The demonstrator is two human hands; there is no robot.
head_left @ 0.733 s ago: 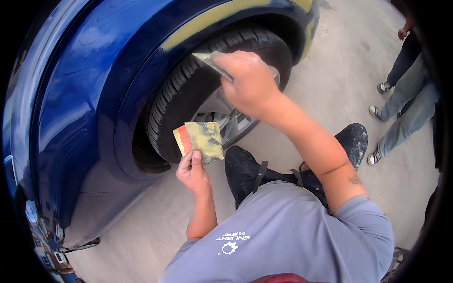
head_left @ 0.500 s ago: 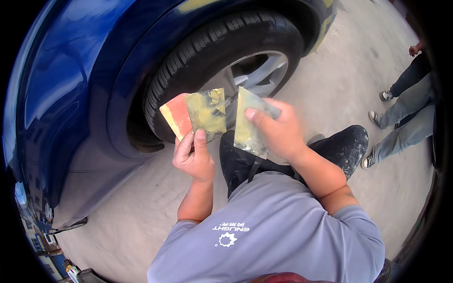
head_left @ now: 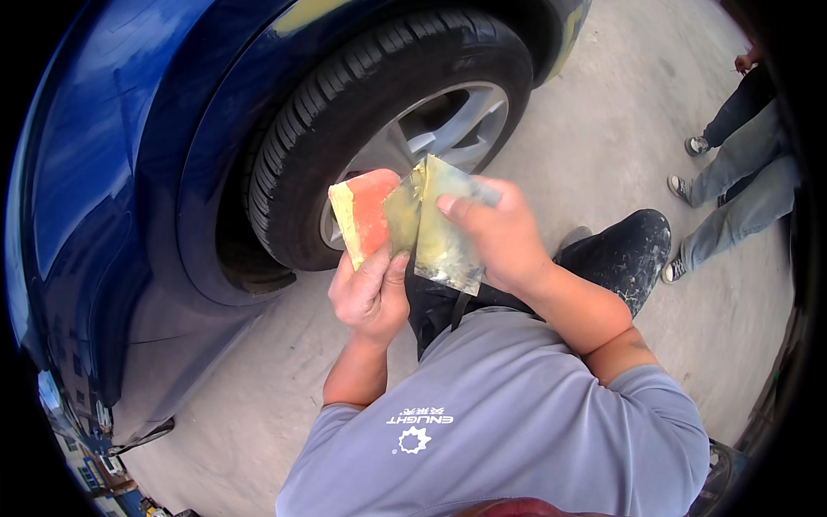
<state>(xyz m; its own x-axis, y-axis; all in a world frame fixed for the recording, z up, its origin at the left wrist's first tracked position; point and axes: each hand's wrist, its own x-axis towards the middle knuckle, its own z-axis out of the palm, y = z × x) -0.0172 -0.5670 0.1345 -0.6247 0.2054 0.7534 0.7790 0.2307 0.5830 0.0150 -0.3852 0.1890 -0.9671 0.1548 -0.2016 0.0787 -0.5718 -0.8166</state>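
My left hand (head_left: 370,297) pinches an orange-red putty spreader (head_left: 373,211) with thick pale-yellow putty along its left edge. A thin square spreader (head_left: 401,215), smeared yellow-green, sits beside the red one above the same fingers. In my right hand (head_left: 510,241), thumb on top, is a translucent flat spreader (head_left: 446,226) coated with yellowish putty. Its left edge overlaps or meets the left hand's smeared spreader; I cannot tell whether they press together. Both hands are closed, held in front of my body near the car wheel.
A blue car (head_left: 95,172) fills the left, its tyre (head_left: 297,164) and silver rim (head_left: 469,129) just beyond my hands. Yellowish patches mark the wheel arch (head_left: 306,13). Other people's legs (head_left: 741,207) stand on the concrete floor (head_left: 620,112) at the right.
My left hand has moved right, bringing its spreaders against or across the right hand's spreader. The smeared square is now partly covered. The right hand has shifted slightly left.
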